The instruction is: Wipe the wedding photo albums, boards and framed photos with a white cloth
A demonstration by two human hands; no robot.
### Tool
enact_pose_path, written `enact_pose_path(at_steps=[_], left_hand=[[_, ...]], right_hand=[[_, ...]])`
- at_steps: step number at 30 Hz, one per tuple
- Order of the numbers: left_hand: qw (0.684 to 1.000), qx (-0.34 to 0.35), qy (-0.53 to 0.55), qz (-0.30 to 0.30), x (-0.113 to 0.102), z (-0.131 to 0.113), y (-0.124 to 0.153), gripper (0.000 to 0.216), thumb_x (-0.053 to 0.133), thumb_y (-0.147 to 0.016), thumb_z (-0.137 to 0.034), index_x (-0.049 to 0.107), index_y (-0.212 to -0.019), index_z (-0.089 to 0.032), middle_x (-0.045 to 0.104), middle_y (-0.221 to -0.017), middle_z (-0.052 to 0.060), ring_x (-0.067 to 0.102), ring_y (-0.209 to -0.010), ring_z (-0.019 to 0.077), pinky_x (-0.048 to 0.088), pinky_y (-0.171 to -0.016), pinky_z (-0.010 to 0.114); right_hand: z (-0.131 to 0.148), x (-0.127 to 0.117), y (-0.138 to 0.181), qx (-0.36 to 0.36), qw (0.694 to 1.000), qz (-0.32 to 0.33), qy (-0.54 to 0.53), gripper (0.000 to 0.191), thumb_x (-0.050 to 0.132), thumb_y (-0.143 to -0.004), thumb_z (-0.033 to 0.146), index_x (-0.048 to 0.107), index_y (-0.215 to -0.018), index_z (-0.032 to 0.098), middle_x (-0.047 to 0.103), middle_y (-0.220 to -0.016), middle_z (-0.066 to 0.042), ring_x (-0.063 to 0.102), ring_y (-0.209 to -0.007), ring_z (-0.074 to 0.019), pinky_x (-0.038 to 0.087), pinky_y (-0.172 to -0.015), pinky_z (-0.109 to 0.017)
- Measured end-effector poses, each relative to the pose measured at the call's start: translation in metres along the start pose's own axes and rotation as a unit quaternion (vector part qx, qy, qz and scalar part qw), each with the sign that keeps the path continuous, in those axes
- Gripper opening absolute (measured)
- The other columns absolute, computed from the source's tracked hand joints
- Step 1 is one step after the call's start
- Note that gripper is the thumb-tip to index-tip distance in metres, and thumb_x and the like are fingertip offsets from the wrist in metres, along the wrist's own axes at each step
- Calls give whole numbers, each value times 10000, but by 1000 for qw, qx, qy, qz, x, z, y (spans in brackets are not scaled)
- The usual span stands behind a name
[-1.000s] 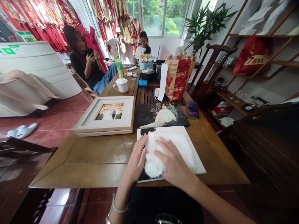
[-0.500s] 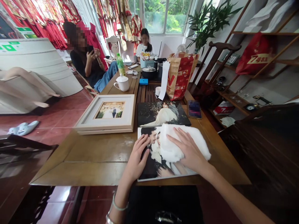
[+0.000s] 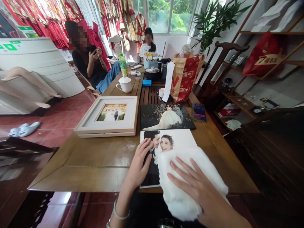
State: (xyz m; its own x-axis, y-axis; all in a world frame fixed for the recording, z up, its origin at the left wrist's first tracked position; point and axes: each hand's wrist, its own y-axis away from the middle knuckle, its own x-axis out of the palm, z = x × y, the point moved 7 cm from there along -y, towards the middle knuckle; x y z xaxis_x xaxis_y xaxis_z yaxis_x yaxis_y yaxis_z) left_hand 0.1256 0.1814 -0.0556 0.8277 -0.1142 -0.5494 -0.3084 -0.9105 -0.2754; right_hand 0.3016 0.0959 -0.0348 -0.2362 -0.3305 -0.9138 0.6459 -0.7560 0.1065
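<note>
My left hand [image 3: 140, 163] lies open on the left side of a photo print [image 3: 146, 175] of a couple, its fingertips near the man's head. Under my right hand [image 3: 192, 180] is a thick, fluffy white cloth [image 3: 171, 196]. The fingers spread across its top, and the thumb side is at its lower edge. The cloth covers the print's lower right part and reaches past the table's front edge. Just beyond lies a second, darker photo print [image 3: 154, 118] with a bride in a long white dress. To the left rests a pale wooden picture frame [image 3: 106, 129] holding a small wedding picture.
On the wooden table [image 3: 95, 164] stand a white lidded mug [image 3: 124, 85], a green bottle [image 3: 123, 66], a paper bag [image 3: 185, 80] and a phone [image 3: 199, 112]. Two people sit at the far side. A dark chair [image 3: 225, 49] and shelves [image 3: 282, 63] are at right.
My right hand has drawn the white cloth toward me and slightly right, uncovering the woman's face and the print's upper right. My left hand has stayed almost in place.
</note>
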Motion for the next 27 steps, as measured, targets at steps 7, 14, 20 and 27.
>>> enact_pose_path(at_steps=[7,14,20,27], left_hand=[[1000,-3,3,3,-1,-1,-1,389,413,-982,-224,512,-1354,-279,436,-1500,61,297,-1440,234,256,-1172,516],[1000,7,2,5,-1,-1,-2,385,407,-980,-222,518,-1347,-254,442,-1495,76,302,-1437,232,257,-1171,514],[1000,2,4,4,-1,-1,-1,384,412,-981,-220,520,-1346,-269,440,-1496,72,301,-1438,231,258,-1170,520],[1000,-9,5,4,-1,-1,-1,386,416,-980,-227,516,-1350,-277,432,-1504,52,280,-1447,227,252,-1178,500]], right_hand=[[-57,-23,-7,47,993,-100,-42,734,612,-807,287,345,-1483,186,198,-1590,-126,149,-1457,-306,296,-1141,-501],[-103,-50,-61,25,986,-163,26,654,617,-800,221,435,-1426,179,341,-1534,-157,214,-1446,-282,135,-1156,-581],[-76,-41,-43,16,989,-129,66,705,628,-769,231,413,-1441,229,308,-1557,-106,183,-1455,-276,128,-1161,-576],[-24,-2,32,14,994,-99,47,727,594,-817,380,331,-1486,269,264,-1574,-64,195,-1447,-319,89,-1177,-567]])
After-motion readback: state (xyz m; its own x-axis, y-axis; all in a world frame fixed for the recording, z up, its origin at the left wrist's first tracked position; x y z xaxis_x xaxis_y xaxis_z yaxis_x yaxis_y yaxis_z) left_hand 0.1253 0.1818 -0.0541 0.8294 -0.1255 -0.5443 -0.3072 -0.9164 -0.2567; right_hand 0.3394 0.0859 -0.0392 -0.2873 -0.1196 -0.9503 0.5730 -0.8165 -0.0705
